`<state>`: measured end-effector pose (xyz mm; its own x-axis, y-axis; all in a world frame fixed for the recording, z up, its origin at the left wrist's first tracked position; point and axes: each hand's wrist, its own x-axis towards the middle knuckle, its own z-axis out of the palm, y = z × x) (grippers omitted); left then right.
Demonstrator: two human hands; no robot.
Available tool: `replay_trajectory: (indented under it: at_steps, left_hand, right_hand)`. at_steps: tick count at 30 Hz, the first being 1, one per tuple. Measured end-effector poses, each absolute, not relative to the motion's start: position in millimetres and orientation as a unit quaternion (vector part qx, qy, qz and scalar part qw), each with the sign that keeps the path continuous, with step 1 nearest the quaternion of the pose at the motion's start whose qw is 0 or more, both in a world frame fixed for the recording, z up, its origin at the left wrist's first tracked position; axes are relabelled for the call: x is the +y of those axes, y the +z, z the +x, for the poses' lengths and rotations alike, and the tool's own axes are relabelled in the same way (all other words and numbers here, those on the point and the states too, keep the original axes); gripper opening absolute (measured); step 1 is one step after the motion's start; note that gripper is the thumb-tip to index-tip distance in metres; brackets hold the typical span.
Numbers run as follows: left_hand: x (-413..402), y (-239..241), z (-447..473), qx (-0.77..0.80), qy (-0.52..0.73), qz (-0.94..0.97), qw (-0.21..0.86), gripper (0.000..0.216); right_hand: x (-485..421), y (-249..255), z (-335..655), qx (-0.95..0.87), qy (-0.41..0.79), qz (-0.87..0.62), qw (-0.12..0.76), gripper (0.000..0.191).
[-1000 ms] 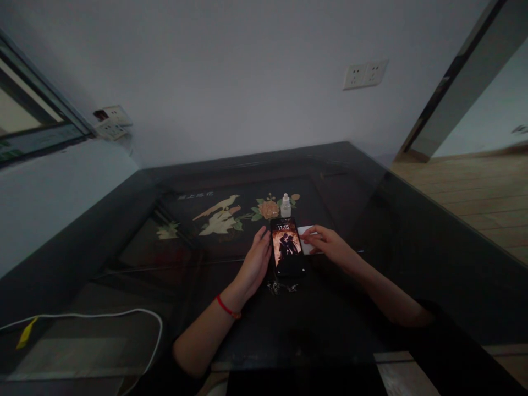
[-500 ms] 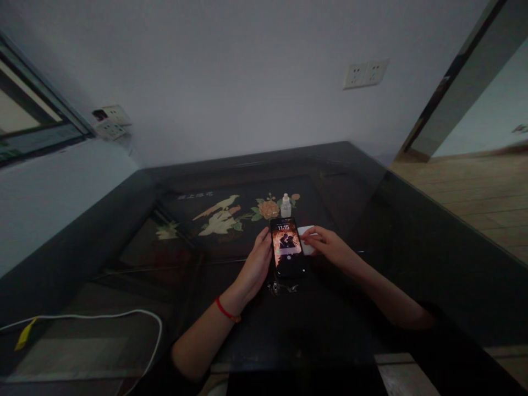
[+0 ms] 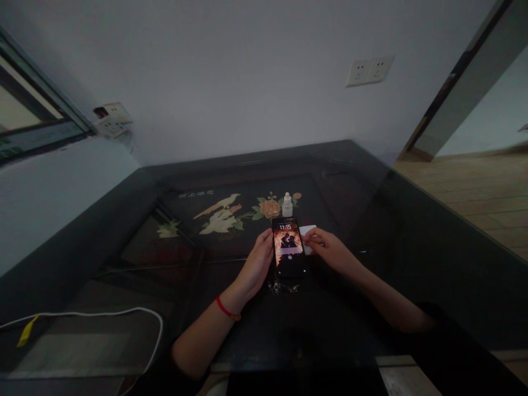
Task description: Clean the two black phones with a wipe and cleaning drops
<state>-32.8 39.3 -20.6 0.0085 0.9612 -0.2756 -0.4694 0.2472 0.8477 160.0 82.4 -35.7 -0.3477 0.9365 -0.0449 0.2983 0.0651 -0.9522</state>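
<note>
A smartphone (image 3: 289,247) with a lit lock screen reading 11:15 is in the middle of the view, above the dark table. My left hand (image 3: 260,256), a red cord bracelet on its wrist, is closed along the phone's left edge. At the opposite edge, the bent fingers of my right hand (image 3: 324,245) are pressed together against the phone's side. Partly under that hand lies a flat white piece (image 3: 307,229); its kind cannot be made out. Just beyond the phone stands a small white dropper bottle (image 3: 287,205). A clear, crinkled charm or strap (image 3: 284,287) lies below the phone.
The dark glossy table (image 3: 350,187) carries a bird and flower inlay (image 3: 223,217). A white cable (image 3: 103,313) with a yellow tag (image 3: 27,331) runs at the lower left. Wall sockets (image 3: 369,70) are on the wall behind.
The view has shifted very slightly. Both hands and the phone keep the same places relative to one another.
</note>
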Motion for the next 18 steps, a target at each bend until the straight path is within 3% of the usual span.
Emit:
replay_trajectory:
  at_steps: [4, 11, 18]
  left_hand:
    - [40, -26, -34, 0.467, 0.539, 0.321, 0.623, 0.029]
    - [47, -32, -49, 0.55, 0.486, 0.459, 0.502, 0.055]
    - [46, -42, -56, 0.599, 0.436, 0.543, 0.395, 0.027]
  right_hand:
    - [82, -33, 160, -0.666, 0.485, -0.469, 0.317, 0.006]
    - [90, -37, 166, -0.694, 0.399, -0.507, 0.32, 0.019]
    - [94, -41, 168, -0.698, 0.402, -0.527, 0.271, 0.025]
